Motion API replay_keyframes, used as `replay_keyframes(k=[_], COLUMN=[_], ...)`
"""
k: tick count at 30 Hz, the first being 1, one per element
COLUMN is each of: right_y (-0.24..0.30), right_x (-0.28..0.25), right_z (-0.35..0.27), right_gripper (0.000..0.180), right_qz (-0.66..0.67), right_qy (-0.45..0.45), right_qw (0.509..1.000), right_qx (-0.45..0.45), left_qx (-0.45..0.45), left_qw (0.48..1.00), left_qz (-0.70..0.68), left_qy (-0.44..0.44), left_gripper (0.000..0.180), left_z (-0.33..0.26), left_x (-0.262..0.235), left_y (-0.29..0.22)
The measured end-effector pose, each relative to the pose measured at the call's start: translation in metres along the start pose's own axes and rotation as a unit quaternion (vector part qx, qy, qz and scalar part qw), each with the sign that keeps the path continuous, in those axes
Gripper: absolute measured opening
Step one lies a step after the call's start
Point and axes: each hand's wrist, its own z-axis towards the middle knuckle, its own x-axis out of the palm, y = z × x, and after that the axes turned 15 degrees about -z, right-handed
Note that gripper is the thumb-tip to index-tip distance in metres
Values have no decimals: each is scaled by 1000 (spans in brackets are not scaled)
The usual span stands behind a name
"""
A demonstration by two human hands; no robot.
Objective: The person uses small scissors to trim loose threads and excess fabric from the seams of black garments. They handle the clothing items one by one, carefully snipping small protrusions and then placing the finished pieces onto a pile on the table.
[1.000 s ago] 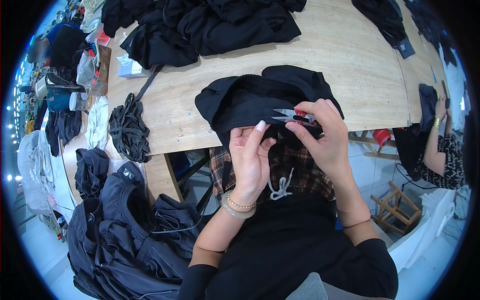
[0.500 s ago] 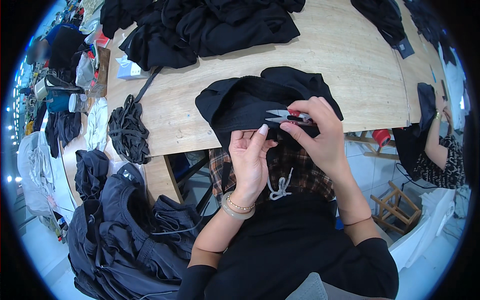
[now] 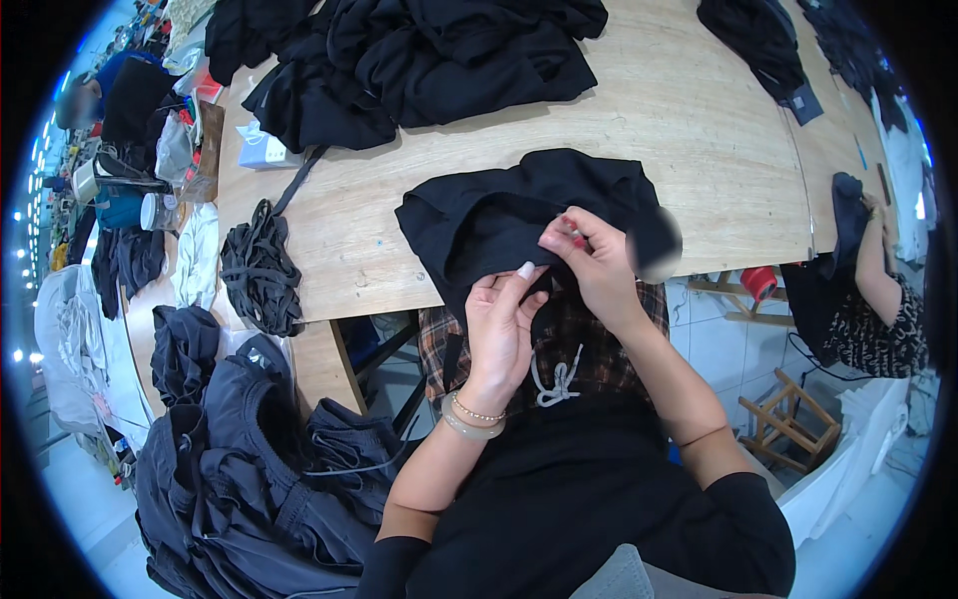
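Note:
A black garment (image 3: 469, 205) lies gathered at the table's front edge, its opening turned toward me. My left hand (image 3: 499, 324) is closed on the near edge of the cloth, thumb on top and fingers curled beneath. To its right, my right hand (image 3: 604, 275) is closed round small thread snips (image 3: 579, 241). Only a bit of their red handle shows between the fingers; the blades are out of sight. The fingertips of this hand meet the cloth just above my left thumb.
Black garments (image 3: 469, 70) are heaped at the table's far side, near a tissue box (image 3: 264, 148). A bundle of dark straps (image 3: 261, 268) lies left. Dark clothes (image 3: 249, 479) pile up at lower left. A wooden stool (image 3: 788, 419) and another person's arm (image 3: 878, 270) are at right.
My right hand has turned and moved left and down to the cloth; the snips' blades, visible before, are now hidden. My left hand still holds the edge.

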Motion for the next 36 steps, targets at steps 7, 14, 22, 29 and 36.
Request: replay_keyframes(k=[7,14,22,29,36], right_y=[-11,7,6,4,-1], right_x=[-17,-16,-15,-63,-53], right_z=[-3,-8,-8,-17,-28], right_gripper=[14,21,11,23,26], right_qz=[262,-116,128,-109,-199], right_qy=[-16,62,-26,8,17], right_qw=[953,988,979,993,980], right_qx=[151,-82,157,44,-7], left_qx=[14,9,-21,-72,-68], left_qw=[1000,1000,1000,997,997], left_qz=[-3,-9,10,-5,-11], left_qy=[-20,-18,-4,13,17], left_gripper=[14,16,7,11,12], left_z=[5,1,6,8,6], left_x=[-10,-14,-10,-18,-10], left_y=[0,2,-1,-2,-5])
